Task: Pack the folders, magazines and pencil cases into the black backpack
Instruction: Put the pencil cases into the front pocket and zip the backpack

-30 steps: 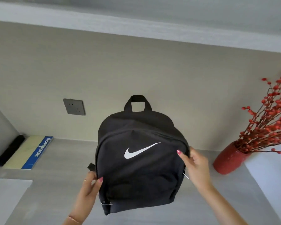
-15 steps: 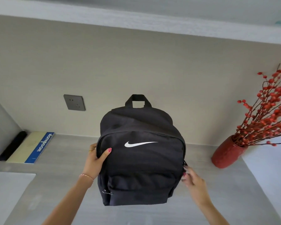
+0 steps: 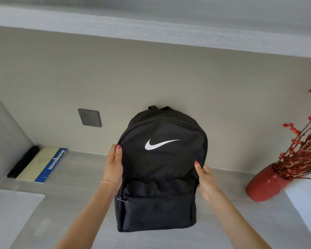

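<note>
The black backpack (image 3: 160, 169) with a white swoosh stands upright in the middle of the grey desk, its zips closed as far as I can see. My left hand (image 3: 114, 168) grips its left side, thumb on the front panel. My right hand (image 3: 206, 178) grips its right side a little lower. At the far left, against the wall, lies a yellow and blue notebook (image 3: 43, 164) with a black pencil case (image 3: 22, 161) beside it.
A red vase (image 3: 265, 184) of red berry branches stands at the right by the wall. A white surface (image 3: 305, 203) fills the right corner and a pale sheet (image 3: 11, 212) lies at the near left. A grey wall socket (image 3: 89, 117) sits behind the backpack.
Both hands have shifted along the backpack's sides: the left stays high, the right has come up from the lower edge. The backpack now stands straighter and its top handle is mostly hidden.
</note>
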